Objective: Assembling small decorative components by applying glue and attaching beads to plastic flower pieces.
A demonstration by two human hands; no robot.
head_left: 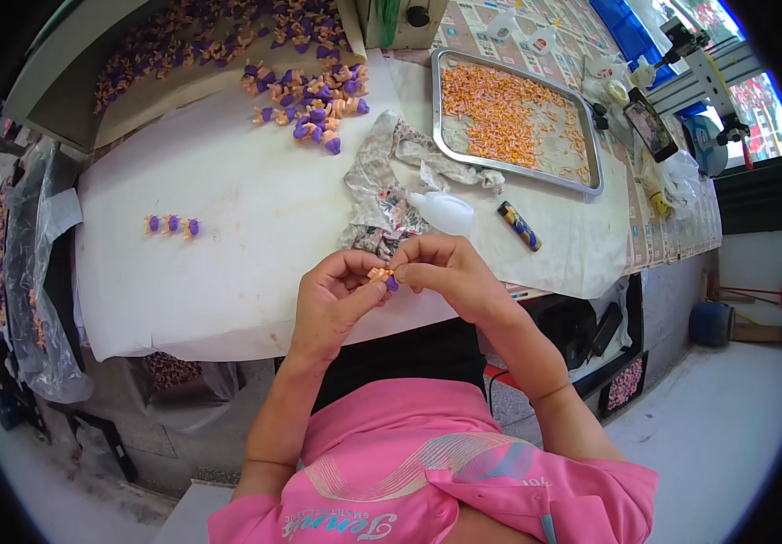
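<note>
At the frame's centre, a small peach-and-purple figure [385, 276], purple end lower right, sits between the hands: left hand [327, 297] fingers clamp its left, right hand [445, 274] fingertips pinch its upper-right edge.

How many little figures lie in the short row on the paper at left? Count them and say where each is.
3: the left figure, the middle figure and the right figure, side by side on the white paper. None in that row looks hidden.

Bright overall; window [761, 107] glaring at upper right; straight edges bowed toward dark fisheye rim.
</note>
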